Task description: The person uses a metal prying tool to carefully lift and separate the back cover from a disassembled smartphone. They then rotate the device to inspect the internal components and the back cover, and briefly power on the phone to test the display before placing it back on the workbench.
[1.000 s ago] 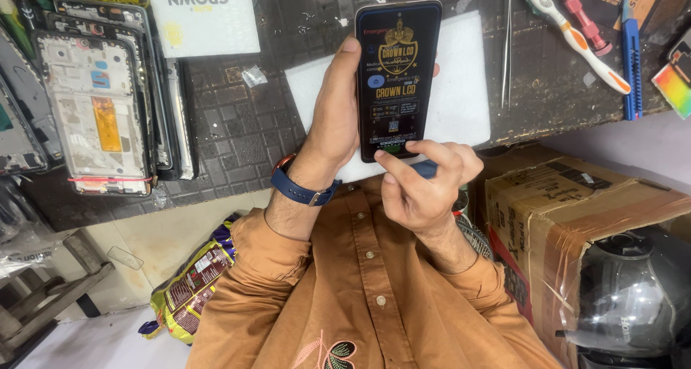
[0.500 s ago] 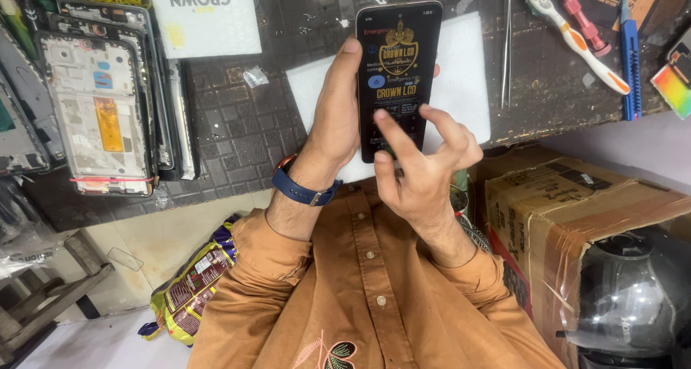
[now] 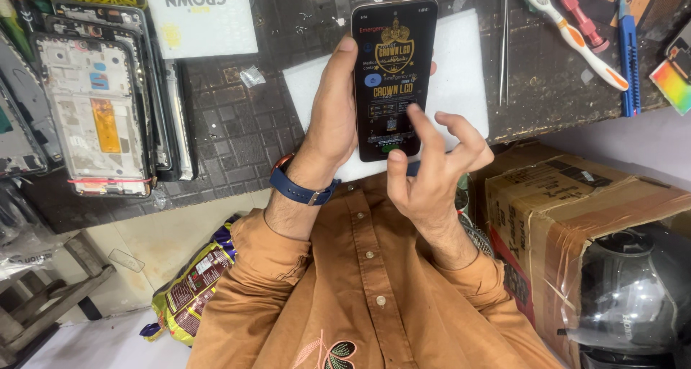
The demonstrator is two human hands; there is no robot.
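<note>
Above the dark work mat (image 3: 237, 135), near the twelve o'clock edge of the view, a slim black phone (image 3: 393, 78) stands upright, its lit screen dark with a gold emblem and small rows of icons. The left hand (image 3: 332, 117) grips it from the nine o'clock side, thumb along the edge. The right hand (image 3: 432, 171) sits at the phone's six o'clock, fingers loosely spread, forefinger tip on the lower screen. A white foam sheet (image 3: 461, 74) lies behind. At three o'clock lie tweezers (image 3: 504, 42) and a toothbrush (image 3: 572, 34); at nine o'clock, stacked phone frames (image 3: 97, 110).
</note>
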